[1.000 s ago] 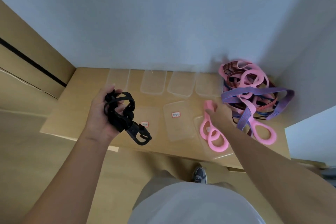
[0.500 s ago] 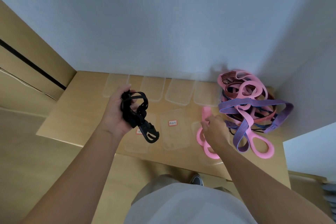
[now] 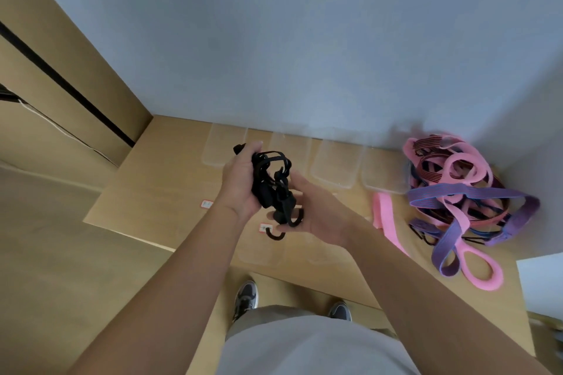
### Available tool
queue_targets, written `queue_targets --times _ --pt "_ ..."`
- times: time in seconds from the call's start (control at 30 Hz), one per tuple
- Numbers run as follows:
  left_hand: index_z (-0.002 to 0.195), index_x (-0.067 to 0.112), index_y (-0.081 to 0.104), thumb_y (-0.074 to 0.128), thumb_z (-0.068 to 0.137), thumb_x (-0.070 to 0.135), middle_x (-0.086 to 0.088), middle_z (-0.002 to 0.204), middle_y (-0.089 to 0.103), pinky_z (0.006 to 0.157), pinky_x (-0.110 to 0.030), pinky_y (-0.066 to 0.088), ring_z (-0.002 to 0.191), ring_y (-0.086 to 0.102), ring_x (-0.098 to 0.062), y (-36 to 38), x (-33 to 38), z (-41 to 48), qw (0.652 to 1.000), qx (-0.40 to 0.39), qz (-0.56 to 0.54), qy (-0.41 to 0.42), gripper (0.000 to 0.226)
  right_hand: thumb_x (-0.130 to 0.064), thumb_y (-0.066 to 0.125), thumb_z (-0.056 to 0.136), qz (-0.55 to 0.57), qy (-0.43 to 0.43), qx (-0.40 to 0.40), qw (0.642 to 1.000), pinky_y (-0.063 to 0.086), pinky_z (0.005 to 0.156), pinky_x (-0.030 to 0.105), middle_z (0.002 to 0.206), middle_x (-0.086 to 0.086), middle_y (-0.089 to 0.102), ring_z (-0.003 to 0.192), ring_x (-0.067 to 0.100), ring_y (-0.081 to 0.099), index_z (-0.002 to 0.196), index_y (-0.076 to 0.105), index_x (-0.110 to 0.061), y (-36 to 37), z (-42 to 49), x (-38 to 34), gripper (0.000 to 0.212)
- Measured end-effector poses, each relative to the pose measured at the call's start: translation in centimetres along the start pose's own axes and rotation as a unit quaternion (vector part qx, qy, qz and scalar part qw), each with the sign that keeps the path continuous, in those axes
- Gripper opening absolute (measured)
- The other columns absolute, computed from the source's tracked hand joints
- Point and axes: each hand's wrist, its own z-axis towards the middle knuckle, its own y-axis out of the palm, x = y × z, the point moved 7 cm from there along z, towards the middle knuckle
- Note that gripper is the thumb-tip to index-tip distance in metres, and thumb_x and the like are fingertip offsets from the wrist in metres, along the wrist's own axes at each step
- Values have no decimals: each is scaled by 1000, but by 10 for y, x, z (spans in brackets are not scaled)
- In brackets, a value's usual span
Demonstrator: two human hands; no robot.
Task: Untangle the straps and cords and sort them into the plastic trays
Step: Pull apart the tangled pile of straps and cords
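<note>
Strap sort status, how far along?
Early. Done: one pink strap lies apart from the pink and purple tangle. In hand: left hand and right hand both hold the black cord bundle, bunched up. Left: that tangle by the wall, and the clear trays to fill.

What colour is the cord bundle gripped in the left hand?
The cord bundle is solid black; the head view shows it.

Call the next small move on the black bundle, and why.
Probably: right hand draws one hook out of the black bundle while the left hand anchors it. Both hands hold it knotted above the table, so it likely can't go into a tray yet.
</note>
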Motion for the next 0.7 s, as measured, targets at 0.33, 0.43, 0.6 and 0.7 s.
queue_targets --times 0.33,0.43,0.6,0.7 --pt "122 14 62 72 80 68 -5 97 69 74 -42 58 82 68 -23 -129 43 54 994 -35 103 -28 69 -59 56 95 -79 -10 101 992 56 73 29 108 9 74 86 22 70 116 72 -19 96 95 33 48" --pt "124 15 61 79 86 41 -8 106 72 74 -45 62 90 71 -23 -165 40 69 982 -59 174 -41 50 -58 56 96 -49 28 160 985 59 71 32 86 12 69 75 22 65 111 71 -8 117 126 57 54" --pt "123 18 62 68 96 17 -9 114 72 72 -47 64 99 72 -26 -205 28 106 959 -57 269 -69 28 -42 50 103 32 87 229 969 62 83 45 99 11 73 94 30 71 110 71 -7 133 161 100 41" --pt "119 15 62 64 97 11 -9 110 73 63 -39 61 89 72 -23 -212 22 121 944 -68 313 -83 22 -32 46 105 -13 104 261 960 63 75 40 104 13 73 90 25 71 116 68 -6 135 168 115 36"
